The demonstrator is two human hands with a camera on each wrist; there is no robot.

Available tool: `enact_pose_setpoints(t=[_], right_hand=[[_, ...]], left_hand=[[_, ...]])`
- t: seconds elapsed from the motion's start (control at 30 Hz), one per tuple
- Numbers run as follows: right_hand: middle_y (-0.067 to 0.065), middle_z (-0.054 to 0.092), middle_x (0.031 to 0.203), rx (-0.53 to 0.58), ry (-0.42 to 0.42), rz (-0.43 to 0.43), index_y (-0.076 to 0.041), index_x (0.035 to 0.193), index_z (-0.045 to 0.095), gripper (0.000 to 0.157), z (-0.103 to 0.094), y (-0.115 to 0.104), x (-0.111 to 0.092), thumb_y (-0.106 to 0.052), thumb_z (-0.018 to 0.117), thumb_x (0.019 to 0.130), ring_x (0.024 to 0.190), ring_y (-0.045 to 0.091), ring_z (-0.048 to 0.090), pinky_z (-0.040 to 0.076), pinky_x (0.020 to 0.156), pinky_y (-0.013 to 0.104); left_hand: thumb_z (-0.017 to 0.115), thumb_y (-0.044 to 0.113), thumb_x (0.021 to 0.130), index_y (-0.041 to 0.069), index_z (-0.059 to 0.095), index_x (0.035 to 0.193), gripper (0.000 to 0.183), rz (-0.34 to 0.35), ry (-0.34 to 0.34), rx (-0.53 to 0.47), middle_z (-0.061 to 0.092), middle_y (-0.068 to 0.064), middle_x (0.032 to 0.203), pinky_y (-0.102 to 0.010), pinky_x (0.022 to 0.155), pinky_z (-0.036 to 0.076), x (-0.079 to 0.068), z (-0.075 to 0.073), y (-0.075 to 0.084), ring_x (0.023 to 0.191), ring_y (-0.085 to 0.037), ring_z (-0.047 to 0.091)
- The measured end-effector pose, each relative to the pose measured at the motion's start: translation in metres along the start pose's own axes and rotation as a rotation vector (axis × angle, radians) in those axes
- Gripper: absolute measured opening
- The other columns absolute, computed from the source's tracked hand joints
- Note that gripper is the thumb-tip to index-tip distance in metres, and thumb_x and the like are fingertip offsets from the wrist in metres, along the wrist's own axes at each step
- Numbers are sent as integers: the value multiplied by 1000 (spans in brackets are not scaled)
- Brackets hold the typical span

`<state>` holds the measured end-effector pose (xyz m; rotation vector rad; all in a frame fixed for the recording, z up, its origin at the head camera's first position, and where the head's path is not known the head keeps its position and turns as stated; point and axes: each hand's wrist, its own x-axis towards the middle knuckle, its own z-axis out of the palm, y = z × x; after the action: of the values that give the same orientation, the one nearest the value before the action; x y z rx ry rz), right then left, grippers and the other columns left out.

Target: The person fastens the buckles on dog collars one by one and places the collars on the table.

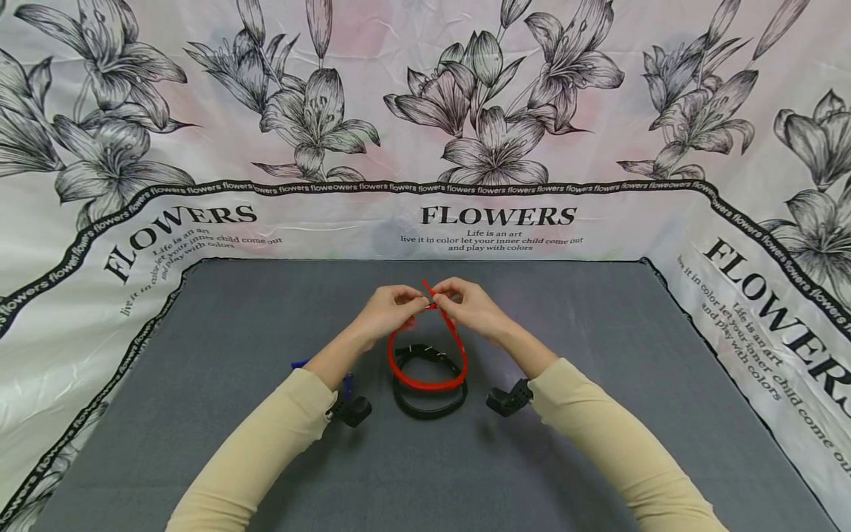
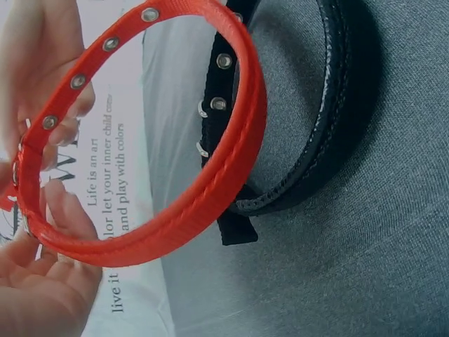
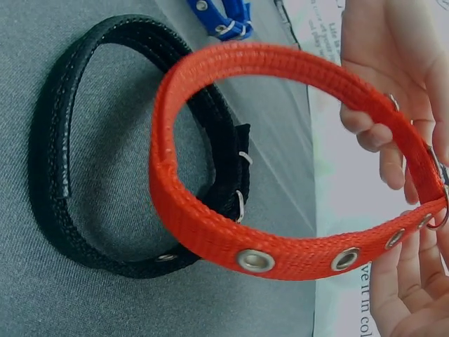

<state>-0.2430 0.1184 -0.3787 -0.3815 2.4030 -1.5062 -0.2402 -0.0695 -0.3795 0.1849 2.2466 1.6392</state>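
Note:
A red collar (image 1: 425, 385) with metal eyelets is closed into a loop and held up by both hands at its buckle end. My left hand (image 1: 391, 309) pinches the strap on the left side of the buckle; my right hand (image 1: 470, 307) pinches it on the right, near the strap's free tip, which sticks up between them. In the right wrist view a row of eyelets runs along the red strap (image 3: 302, 267) toward the right fingers (image 3: 403, 281). The fingers partly hide the buckle. Beneath the loop, a black collar (image 1: 428, 414) lies buckled in a ring on the grey cloth.
A blue collar (image 3: 221, 17) lies left of the black one, mostly behind the left forearm in the head view. Grey cloth (image 1: 425, 480) covers the table. White floral fabric (image 1: 372, 222) rises at the back and both sides.

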Motion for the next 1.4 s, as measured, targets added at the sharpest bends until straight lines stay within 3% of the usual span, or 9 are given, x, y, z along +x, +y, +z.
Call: enact_pose_setpoints(t=[0.2,0.27,0.5,0.7,0.87,1.1,1.3,1.4], right_hand=[[10,57,105,42,24,5,-7,119,52,29,-1,-3,-1,-25,51,95,84,22,53,49,75,41],[11,57,103,51,22,-1,-6,119,51,30,-1,-3,-1,-24,51,95,83,23,53,48,74,39],[14,58,100,66,20,-20,-6,112,51,22,-2,-4,-1,-19,53,94,80,27,55,49,74,48],[14,58,98,21,-1,-8,-9,105,53,15,-3,-4,-2,-16,54,92,85,35,58,50,76,49],[11,60,94,-24,-29,18,-10,101,55,13,-5,-7,-3,-16,56,89,87,34,60,53,73,43],[10,60,92,-29,-37,45,-10,97,58,12,-7,-10,-4,-16,58,87,83,22,62,53,75,45],[10,62,89,-45,-50,61,-9,93,59,11,-8,-16,-6,-16,59,85,85,30,61,53,73,46],[9,62,87,-76,-61,60,-10,91,59,10,-9,-12,-3,-15,59,83,82,28,61,54,70,46]], left_hand=[[65,28,87,12,64,109,28,36,12,86,62,-7,99,-37,77,53,-3,1,0,79,-21,63],[64,27,87,13,64,109,26,46,34,69,61,-6,98,-35,75,53,-3,1,0,78,-20,62],[62,28,89,12,63,113,29,61,102,-22,62,-4,105,-30,74,51,-2,3,-2,83,-19,61],[64,31,87,17,66,110,27,58,140,-40,64,-3,103,-34,76,49,1,5,-4,83,-20,59],[64,32,87,18,65,110,27,43,136,-63,64,-2,104,-39,81,47,2,7,-7,88,-21,57],[63,32,87,16,65,114,31,46,120,-103,64,-3,109,-31,80,47,0,8,-6,101,-23,57],[63,30,88,13,64,116,33,37,108,-118,63,-3,111,-39,91,45,-3,8,-2,103,-17,57],[65,30,87,13,64,115,33,39,110,-116,64,-2,109,-41,92,44,-1,8,-6,102,-17,57]])
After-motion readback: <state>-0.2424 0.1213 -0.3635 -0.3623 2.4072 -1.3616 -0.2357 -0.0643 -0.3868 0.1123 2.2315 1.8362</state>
